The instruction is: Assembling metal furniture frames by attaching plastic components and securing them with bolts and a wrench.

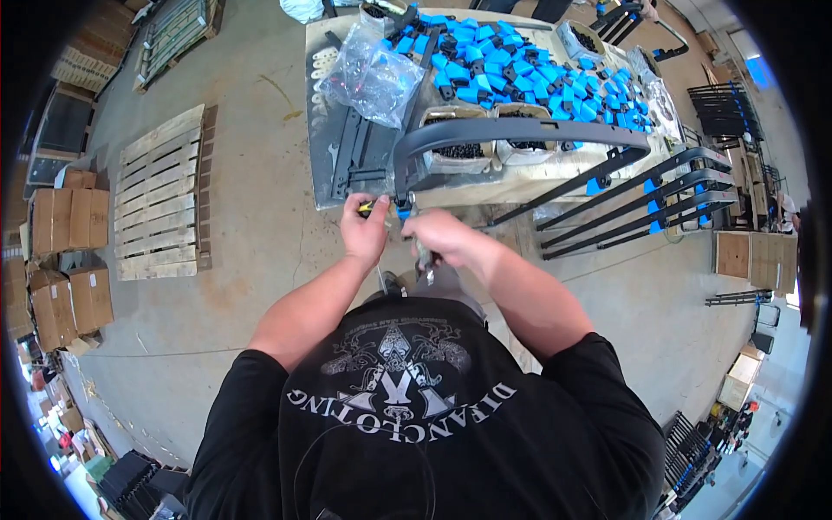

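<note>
A long black bent metal frame (520, 130) lies across the near side of the work table, one end close in front of me. At that end sits a small blue piece (403, 213), between my hands. My left hand (364, 230) is closed around a yellow-and-black handled tool (366, 208), mostly hidden by the fingers. My right hand (440, 236) is closed on a metallic tool (425, 258) below the frame end; its exact kind cannot be made out.
Blue plastic caps (511, 65) lie heaped on the table, near boxes of small black parts (459, 149) and a clear plastic bag (371, 78). Several black frames (641, 204) stand to the right. A wooden pallet (160, 204) and cardboard boxes (65, 221) are on the left.
</note>
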Motion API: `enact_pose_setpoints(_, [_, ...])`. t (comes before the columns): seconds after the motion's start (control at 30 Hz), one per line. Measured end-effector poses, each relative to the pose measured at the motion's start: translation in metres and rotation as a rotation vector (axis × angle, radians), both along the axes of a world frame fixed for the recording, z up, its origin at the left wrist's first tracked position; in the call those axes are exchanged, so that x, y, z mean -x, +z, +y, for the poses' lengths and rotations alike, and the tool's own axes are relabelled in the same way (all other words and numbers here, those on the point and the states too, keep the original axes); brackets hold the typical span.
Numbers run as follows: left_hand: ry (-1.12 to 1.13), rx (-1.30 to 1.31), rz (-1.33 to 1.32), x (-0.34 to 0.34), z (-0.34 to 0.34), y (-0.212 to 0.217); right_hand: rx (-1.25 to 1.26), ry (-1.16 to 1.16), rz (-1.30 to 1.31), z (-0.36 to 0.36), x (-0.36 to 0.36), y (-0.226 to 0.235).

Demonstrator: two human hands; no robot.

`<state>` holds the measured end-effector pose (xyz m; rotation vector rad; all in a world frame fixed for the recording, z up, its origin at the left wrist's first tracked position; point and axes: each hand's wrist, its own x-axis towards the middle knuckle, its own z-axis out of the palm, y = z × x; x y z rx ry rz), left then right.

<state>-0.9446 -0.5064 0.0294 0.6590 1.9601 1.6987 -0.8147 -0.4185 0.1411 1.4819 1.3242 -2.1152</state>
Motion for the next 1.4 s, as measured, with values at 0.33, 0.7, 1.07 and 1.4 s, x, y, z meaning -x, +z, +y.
enact_pose_setpoints(0.33, [0.001,0.067,-0.077,0.002,-0.005,-0.002,-0.217,0.299,-0.077,-0.006,0.000,-0.019])
enact_pose_setpoints(0.7, [-0.002,0.045,-0.102,0.000,-0.004,-0.002,-0.238,0.111,-0.021,-0.018,-0.002,-0.009])
enact_pose_setpoints(1.07, [-0.005,0.054,-0.092,-0.001,-0.003,-0.001,-0.574,0.280,-0.093,-0.022,-0.008,-0.053])
enact_pose_setpoints(1.4, [-0.035,0.099,-0.265,-0.004,0.001,0.016,-0.752,0.429,-0.199,-0.015,-0.012,-0.061])
